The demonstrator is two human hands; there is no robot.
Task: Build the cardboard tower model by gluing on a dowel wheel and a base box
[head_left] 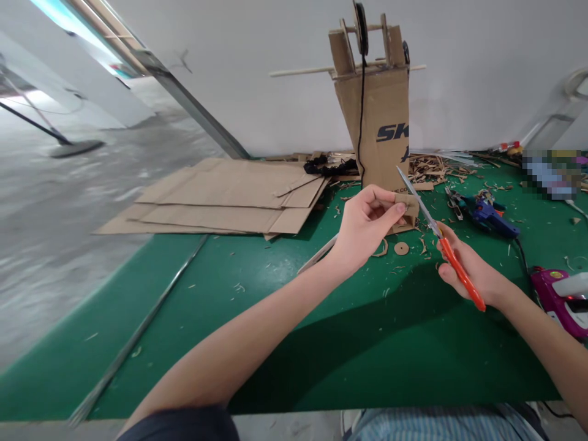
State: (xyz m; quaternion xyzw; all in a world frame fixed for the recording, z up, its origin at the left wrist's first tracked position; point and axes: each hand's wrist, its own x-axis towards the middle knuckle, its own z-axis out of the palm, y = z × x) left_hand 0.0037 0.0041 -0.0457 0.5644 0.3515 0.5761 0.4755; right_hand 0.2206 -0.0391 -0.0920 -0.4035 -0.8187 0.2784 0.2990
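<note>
My left hand (367,225) pinches a small piece of cardboard (406,201) between thumb and fingers, above the green table. In my right hand (468,269) is a pair of scissors (459,269) with orange handles, the blades pointing up and to the left. The blades pass close beside the right edge of the cardboard piece; whether they touch it I cannot tell. Below the hands lie a small round cardboard disc (401,248) and thin curled offcuts. Behind them stands a tall cardboard structure (383,116) with a wheel at its top and a black cord hanging down.
Flat cardboard sheets (225,190) are stacked at the back left. A blue glue gun (493,217), pliers (454,202) and a magenta tool (554,297) lie on the right. Cardboard scraps (436,171) pile against the wall. Thin rods (147,321) lie across the table (193,355) at left.
</note>
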